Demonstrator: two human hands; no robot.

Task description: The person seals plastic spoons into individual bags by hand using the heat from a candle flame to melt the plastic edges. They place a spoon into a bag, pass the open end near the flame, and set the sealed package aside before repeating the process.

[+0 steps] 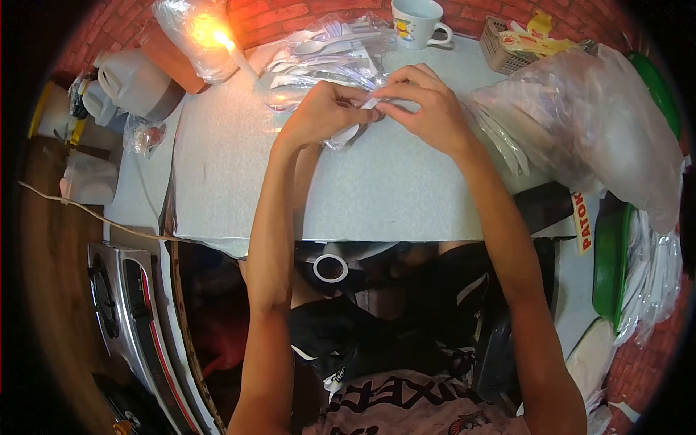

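Both hands meet over the middle of the table, fingers pinched together. Between them is a white plastic spoon (345, 135) in a clear wrapper, its bowl showing below my left hand (330, 112). My right hand (422, 101) pinches the upper end, where a narrow white piece sticks out between the fingertips. Fingers hide part of the spoon and its wrapper. Just beyond lies a pile of wrapped plastic cutlery (326, 54). To the left of the pile, a lit white candle (243, 61) leans at an angle.
A mug (417, 25) and a basket (500, 54) of packets stand at the back. On the right are a large clear bag (558, 109) and a green tray (612, 268) beside bagged cutlery (656, 275). Jugs (138, 83) stand left, above a gas stove (127, 304).
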